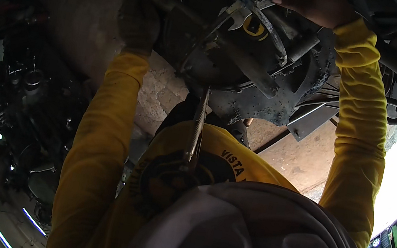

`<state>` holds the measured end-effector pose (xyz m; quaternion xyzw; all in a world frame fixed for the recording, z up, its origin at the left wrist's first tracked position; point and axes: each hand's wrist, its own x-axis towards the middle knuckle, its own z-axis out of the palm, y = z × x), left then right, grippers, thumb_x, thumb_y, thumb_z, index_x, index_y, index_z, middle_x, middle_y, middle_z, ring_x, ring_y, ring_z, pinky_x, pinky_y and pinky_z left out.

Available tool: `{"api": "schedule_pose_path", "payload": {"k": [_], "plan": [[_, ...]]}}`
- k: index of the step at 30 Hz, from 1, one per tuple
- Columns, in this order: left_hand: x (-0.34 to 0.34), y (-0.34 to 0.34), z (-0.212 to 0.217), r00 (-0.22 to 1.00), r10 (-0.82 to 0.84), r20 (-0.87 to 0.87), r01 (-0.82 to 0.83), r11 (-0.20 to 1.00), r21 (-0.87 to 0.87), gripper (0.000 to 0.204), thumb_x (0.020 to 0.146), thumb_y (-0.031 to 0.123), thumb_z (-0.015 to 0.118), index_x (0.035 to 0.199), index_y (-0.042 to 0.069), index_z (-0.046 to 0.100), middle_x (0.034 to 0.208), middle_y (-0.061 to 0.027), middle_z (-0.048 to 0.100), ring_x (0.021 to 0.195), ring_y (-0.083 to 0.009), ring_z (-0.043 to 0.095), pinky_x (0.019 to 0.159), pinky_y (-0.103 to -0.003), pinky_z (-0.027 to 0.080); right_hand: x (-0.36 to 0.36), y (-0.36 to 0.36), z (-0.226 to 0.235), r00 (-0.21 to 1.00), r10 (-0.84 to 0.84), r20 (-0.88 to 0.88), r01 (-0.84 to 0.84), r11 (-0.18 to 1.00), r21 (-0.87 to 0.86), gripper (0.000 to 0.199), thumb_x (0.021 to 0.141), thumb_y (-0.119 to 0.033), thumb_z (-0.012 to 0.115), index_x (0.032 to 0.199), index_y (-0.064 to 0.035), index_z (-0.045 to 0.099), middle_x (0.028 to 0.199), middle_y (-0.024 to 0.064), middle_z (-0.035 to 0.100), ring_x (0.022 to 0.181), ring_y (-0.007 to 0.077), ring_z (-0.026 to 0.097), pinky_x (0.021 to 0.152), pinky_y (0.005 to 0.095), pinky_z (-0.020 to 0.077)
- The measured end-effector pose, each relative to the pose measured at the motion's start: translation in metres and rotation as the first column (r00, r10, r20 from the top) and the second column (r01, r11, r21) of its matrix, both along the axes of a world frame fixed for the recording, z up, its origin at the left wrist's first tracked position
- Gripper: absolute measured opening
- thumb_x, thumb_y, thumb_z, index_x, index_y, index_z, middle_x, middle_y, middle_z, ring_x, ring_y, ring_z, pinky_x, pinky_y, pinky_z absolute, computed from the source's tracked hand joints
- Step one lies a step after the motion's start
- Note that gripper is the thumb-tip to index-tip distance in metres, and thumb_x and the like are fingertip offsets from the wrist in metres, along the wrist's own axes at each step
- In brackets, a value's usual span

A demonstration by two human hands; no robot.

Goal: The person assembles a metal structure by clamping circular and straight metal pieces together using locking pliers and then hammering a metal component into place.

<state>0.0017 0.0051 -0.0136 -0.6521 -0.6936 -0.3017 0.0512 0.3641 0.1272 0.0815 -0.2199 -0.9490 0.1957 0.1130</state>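
In the lower half of the frame, your yellow shirt (pixel 269 170) and a grey cloth (pixel 242 236) take the most room. Along the left side lie dark machine parts (pixel 32 80). At the upper middle, between your two hands, is the dark metal assembly (pixel 250 64), and from its lower right side extends a flat plate (pixel 260 103) with a ragged edge. Your right hand (pixel 318 5) is at the upper edge, its fingers pointing left near the curved bar (pixel 274 34); whether they pinch it, I cannot tell. Your left hand (pixel 140 25), in shadow, is at the assembly's left side; its grip I also cannot tell. Below the assembly, a slim textured rod (pixel 198 124) points downward. Smallest is a yellow-and-black round piece (pixel 254 27), seen behind the curved bar.
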Motion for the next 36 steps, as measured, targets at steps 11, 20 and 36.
{"api": "schedule_pose_path", "payload": {"k": [11, 20, 36], "plan": [[0.008, -0.001, 0.007, 0.992, -0.037, -0.117, 0.047, 0.995, 0.083, 0.026, 0.095, 0.015, 0.051, 0.114, 0.002, 0.064, 0.113, -0.0141, 0.067, 0.103, -0.0288, 0.066, 0.089, -0.036, 0.053, -0.049, 0.034, -0.004, 0.974, 0.222, 0.040, -0.225, 0.965, 0.133, 0.036, 0.083, -0.044, 0.071, 0.085, -0.0079, 0.075, 0.082, 0.0114, 0.070, 0.079, 0.0315, 0.064, 0.075, 0.0438, 0.0495], [0.020, 0.003, 0.016, 0.989, 0.079, 0.122, -0.080, 0.997, -0.003, 0.028, 0.095, 0.019, 0.049, 0.113, 0.004, 0.066, 0.113, -0.0149, 0.068, 0.103, -0.0306, 0.066, 0.089, -0.038, 0.052, -0.067, 0.032, 0.000, 0.967, 0.181, 0.181, -0.205, 0.971, 0.124, 0.032, 0.079, -0.039, 0.073, 0.096, -0.0105, 0.076, 0.089, 0.0130, 0.071, 0.088, 0.0340, 0.066, 0.078, 0.0431, 0.0508], [0.001, 0.001, 0.000, 1.000, 0.014, -0.025, -0.010, 0.990, 0.144, 0.023, 0.094, 0.015, 0.052, 0.112, 0.006, 0.064, 0.107, -0.0100, 0.070, 0.098, -0.0288, 0.067, 0.088, -0.035, 0.053, 0.013, -0.044, 0.005, 0.965, -0.227, 0.128, 0.254, 0.930, -0.264, 0.029, 0.093, -0.034, 0.062, 0.095, -0.0060, 0.071, 0.075, 0.0109, 0.067, 0.066, 0.0260, 0.062, 0.065, 0.0371, 0.0480]]}}
